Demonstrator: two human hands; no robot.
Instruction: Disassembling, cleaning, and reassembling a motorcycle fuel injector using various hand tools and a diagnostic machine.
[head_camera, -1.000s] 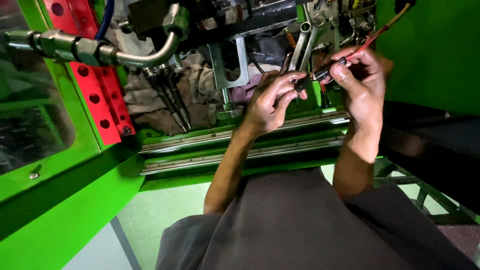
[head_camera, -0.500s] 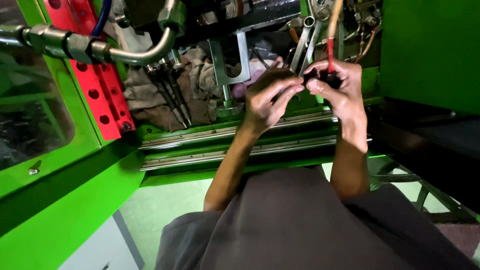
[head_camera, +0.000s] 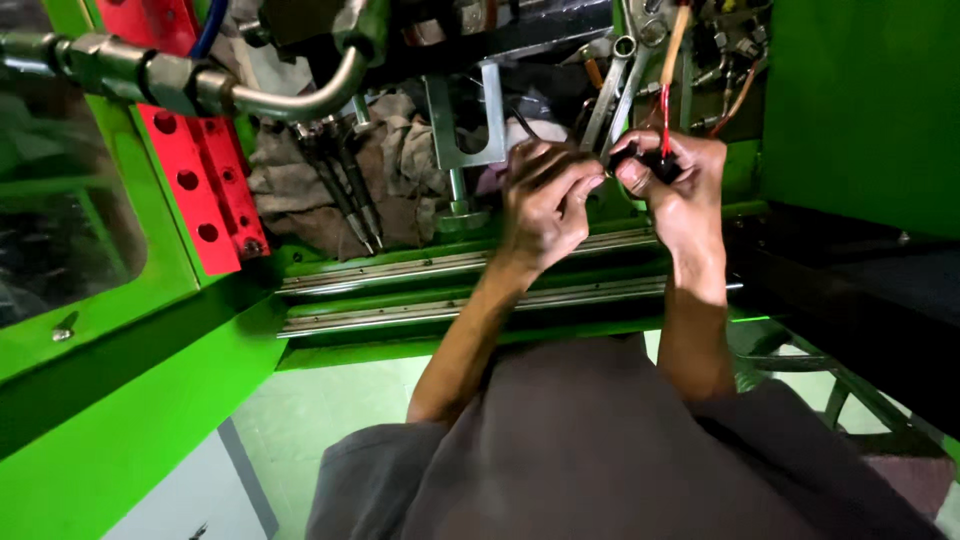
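Pinching small black part (head_camera: 660, 166) at 1 o'clock of head view, right hand (head_camera: 678, 192) clamps it, red wire (head_camera: 665, 120) running up from it. Left hand (head_camera: 545, 205) beside, fingertips closed toward same part; contact unclear. Part out of machine, in hand, work looks midway. Wrenches (head_camera: 615, 95) at 12, rags (head_camera: 400, 180) at 11, red bracket (head_camera: 205, 175) at 10, rails (head_camera: 400, 290) below crowd space.

The person wears a dark grey-brown short-sleeved shirt of plain, slightly creased cloth (no print or buttons visible). Its sleeves end above the elbows, so both forearms are bare. The left hand (head_camera: 545, 205) and right hand (head_camera: 680, 190) are ungloved, with no rings or watch showing.
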